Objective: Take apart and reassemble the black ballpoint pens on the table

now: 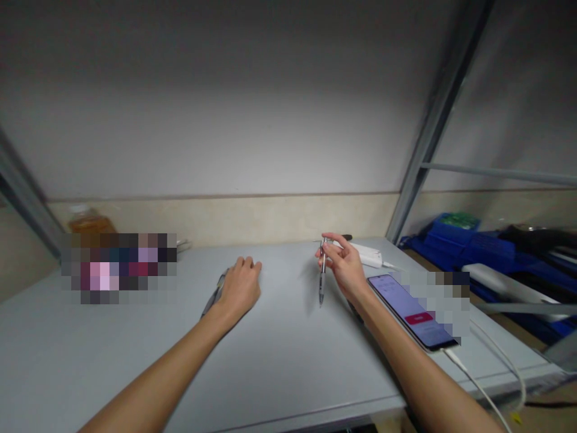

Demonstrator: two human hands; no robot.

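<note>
My right hand [345,261] pinches a pen [322,276] near its top between thumb and fingers. The pen has a clear grey barrel and hangs almost upright, tip down, over the grey table [288,361]. Knuckles up, my left hand [241,285] lies on the table with its fingers curled under. What those fingers hold, if anything, is hidden. A slim dark grey object [213,296] pokes out along the left side of that hand, partly covered by it. Under my right forearm, a dark item [355,311] shows only in part.
Right of my right forearm lies a lit phone [408,307] with a white cable [466,370] plugged in. A white power strip [367,255] sits behind my right hand. A bottle [90,222] stands at the back left. Metal posts [433,126] and blue items [473,246] are at right.
</note>
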